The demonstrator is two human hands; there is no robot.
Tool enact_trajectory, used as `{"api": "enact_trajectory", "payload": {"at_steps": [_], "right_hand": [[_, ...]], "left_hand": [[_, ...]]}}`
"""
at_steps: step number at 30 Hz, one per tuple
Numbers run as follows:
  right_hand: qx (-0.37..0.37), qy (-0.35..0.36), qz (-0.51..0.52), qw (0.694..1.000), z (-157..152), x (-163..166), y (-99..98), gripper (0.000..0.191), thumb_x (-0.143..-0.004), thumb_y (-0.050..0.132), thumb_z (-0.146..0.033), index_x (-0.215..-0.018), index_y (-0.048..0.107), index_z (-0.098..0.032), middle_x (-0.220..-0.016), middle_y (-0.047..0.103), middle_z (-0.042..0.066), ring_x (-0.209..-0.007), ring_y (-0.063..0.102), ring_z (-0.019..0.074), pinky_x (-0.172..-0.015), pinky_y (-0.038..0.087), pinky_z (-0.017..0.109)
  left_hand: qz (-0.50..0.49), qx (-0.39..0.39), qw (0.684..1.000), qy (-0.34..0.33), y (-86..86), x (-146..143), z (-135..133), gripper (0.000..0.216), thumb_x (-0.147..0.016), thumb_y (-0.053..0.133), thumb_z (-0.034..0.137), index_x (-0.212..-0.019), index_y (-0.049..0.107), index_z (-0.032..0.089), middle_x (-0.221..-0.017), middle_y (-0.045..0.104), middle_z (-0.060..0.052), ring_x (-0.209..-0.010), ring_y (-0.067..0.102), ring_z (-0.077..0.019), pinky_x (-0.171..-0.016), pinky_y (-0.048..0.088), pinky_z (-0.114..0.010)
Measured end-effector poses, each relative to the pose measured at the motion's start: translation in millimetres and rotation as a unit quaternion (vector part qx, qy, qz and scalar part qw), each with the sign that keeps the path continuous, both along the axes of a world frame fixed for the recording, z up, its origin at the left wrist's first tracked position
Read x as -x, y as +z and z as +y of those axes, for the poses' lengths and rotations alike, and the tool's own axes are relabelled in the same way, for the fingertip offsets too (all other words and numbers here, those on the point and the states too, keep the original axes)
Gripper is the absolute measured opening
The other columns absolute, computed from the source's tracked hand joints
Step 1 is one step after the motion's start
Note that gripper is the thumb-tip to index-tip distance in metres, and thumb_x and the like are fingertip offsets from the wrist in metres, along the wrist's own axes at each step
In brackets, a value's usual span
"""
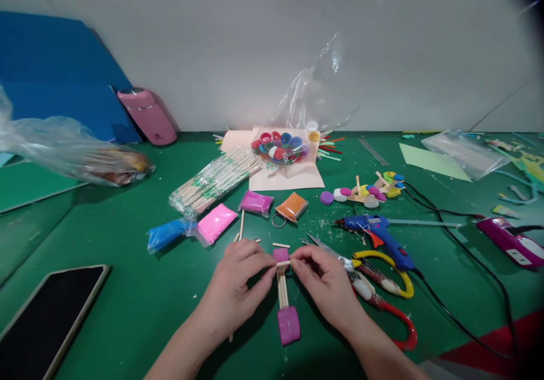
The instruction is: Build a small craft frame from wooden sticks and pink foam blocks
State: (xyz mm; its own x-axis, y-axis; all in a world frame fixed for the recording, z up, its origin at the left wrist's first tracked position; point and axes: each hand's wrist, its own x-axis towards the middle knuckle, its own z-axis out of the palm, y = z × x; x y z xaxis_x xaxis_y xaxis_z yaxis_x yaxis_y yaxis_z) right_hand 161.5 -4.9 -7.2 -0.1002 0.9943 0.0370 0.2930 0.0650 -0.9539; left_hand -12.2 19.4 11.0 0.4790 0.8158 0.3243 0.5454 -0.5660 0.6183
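Between my two hands, a short wooden stick piece [283, 263] lies crosswise over a small model of parallel wooden sticks [283, 290] with purple clay blocks at both ends. The near purple block [289, 324] rests on the table; the far purple block [281, 254] is partly covered by the short piece. My left hand [242, 284] pinches the piece's left end. At its right end, my right hand [325, 281] pinches it too. Another short stick piece [281, 245] lies just beyond. Loose sticks [242, 225] stick out behind my left hand.
Right of my hands lie scissors [385, 278] with red and yellow handles and a blue glue gun [378, 233] with its cord. Clay packets [217, 224], bagged chopsticks [216, 180] and bagged bottle caps [280, 146] lie behind. A phone [51, 317] is at left.
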Motion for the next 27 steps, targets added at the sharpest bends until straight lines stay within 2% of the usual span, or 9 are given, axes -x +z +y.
{"api": "enact_trajectory", "payload": {"at_steps": [27], "right_hand": [[0.006,0.006,0.001,1.000,-1.3,-0.1,-0.4,0.017,-0.083,0.048,-0.029,-0.080,0.058,-0.017,-0.071,0.052,0.001,-0.061,0.046,0.0120,-0.052,0.036,0.022]], "left_hand": [[-0.022,-0.006,1.000,-0.005,-1.2,0.9,0.6,0.014,-0.079,0.051,0.013,-0.077,0.064,0.017,-0.068,0.055,-0.003,-0.066,0.052,-0.0146,-0.062,0.041,-0.028]]}}
